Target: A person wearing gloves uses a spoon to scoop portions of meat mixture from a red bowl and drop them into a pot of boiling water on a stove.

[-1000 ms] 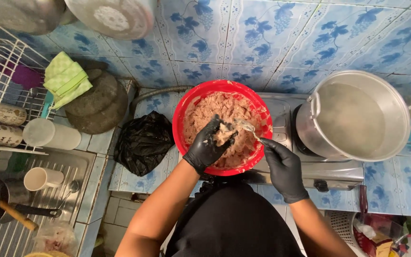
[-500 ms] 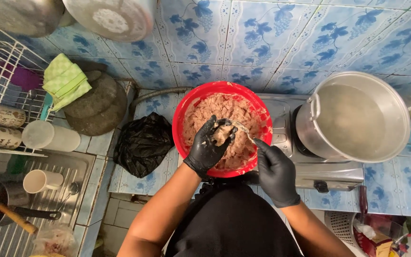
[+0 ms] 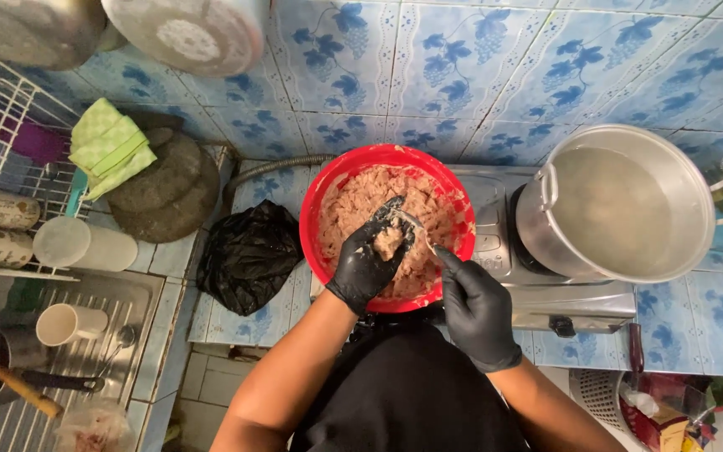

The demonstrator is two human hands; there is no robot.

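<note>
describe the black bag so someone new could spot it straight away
Start at the red bowl of pink mince in the middle of the blue-tiled counter. Just to its left lies the black bag, crumpled and glossy. It is the only soft, dark, shapeless thing there.

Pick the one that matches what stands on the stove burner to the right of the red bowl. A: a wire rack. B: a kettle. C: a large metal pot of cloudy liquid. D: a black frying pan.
C: a large metal pot of cloudy liquid sits on the stove, right of the red bowl.
</note>
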